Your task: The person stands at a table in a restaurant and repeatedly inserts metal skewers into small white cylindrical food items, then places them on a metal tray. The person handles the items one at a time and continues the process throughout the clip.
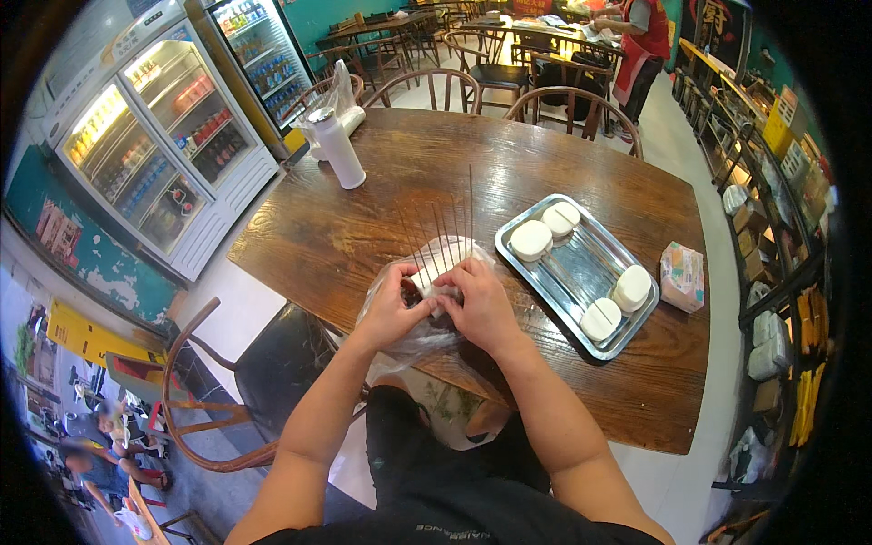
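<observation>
On the table's near side, a row of white food pieces (446, 257) lies in a clear plastic bag (428, 335). Several thin skewers (436, 228) rise from the row, fanned away from me. My left hand (395, 306) grips the near left end of the row. From the other side my right hand (482, 303) pinches the same end, its fingertips close to the left thumb. The fingers hide exactly what lies between them. To the right, a metal tray (565, 289) holds round white slices (532, 240) on skewers, in stacks at its two ends.
A white lidded bottle (338, 150) and a plastic bag with a white roll (347, 119) stand at the wooden table's (409, 157) far left. A tissue pack (682, 276) lies right of the tray. Chairs (426, 88) surround the table; a person in a red apron (637, 48) stands beyond.
</observation>
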The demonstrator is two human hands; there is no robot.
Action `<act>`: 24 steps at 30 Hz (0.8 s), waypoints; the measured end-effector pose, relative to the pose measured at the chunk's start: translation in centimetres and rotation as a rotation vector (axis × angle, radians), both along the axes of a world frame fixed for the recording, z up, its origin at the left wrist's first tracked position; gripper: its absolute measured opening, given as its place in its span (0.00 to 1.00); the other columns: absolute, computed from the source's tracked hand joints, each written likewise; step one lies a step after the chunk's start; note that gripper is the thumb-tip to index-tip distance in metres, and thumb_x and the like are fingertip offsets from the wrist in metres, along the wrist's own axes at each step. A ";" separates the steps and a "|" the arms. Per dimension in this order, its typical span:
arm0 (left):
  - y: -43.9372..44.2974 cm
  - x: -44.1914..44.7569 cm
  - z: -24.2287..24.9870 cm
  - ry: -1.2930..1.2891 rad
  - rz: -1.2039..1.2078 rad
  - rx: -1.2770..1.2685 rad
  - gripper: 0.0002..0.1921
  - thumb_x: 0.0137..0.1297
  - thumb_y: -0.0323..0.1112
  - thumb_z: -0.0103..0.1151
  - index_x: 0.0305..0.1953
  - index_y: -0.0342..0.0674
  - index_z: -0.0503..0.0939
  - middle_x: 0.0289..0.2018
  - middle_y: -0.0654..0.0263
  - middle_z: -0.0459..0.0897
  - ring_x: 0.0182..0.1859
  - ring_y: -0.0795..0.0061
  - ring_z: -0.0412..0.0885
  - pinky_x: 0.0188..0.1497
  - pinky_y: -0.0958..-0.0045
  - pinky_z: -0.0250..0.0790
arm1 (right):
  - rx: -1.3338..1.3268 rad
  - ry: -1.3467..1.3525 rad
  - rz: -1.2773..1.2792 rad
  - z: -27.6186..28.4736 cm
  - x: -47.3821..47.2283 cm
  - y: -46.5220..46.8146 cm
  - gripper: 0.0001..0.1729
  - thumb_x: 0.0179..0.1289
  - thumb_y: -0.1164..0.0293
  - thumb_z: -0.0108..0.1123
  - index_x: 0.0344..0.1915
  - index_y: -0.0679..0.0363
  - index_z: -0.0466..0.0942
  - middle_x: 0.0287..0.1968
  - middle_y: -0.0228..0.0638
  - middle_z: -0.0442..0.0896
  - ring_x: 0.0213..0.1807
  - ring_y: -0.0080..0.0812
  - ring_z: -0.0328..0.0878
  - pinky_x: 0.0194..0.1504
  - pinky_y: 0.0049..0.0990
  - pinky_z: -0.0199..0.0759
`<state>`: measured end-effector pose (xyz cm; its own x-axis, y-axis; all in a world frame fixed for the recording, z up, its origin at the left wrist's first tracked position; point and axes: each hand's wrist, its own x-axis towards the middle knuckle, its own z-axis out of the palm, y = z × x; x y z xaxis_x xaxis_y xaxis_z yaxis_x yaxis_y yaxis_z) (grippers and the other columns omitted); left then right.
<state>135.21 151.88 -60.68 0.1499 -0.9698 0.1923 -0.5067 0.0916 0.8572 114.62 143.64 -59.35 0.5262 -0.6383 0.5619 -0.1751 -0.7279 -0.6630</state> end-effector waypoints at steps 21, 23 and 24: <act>-1.4 1.4 0.1 0.189 -0.055 0.120 0.32 0.68 0.44 0.82 0.62 0.37 0.72 0.54 0.64 0.79 0.49 0.77 0.80 0.51 0.70 0.79 | -0.018 -0.031 -0.028 -0.1 0.3 0.1 0.10 0.59 0.74 0.76 0.42 0.59 0.86 0.44 0.42 0.83 0.51 0.51 0.81 0.54 0.46 0.77; -1.1 1.6 0.3 0.257 -0.090 0.156 0.31 0.70 0.43 0.81 0.63 0.39 0.72 0.54 0.64 0.79 0.48 0.77 0.78 0.51 0.71 0.78 | -0.048 -0.029 -0.036 -0.2 0.5 0.1 0.11 0.59 0.74 0.76 0.42 0.59 0.86 0.44 0.42 0.83 0.51 0.50 0.81 0.54 0.46 0.77; -1.0 1.6 0.4 0.272 -0.107 0.131 0.29 0.70 0.40 0.80 0.62 0.38 0.73 0.53 0.64 0.79 0.48 0.77 0.79 0.50 0.70 0.78 | -0.058 -0.028 -0.043 -0.2 0.5 0.2 0.11 0.58 0.75 0.75 0.42 0.59 0.86 0.44 0.42 0.83 0.51 0.50 0.81 0.54 0.46 0.77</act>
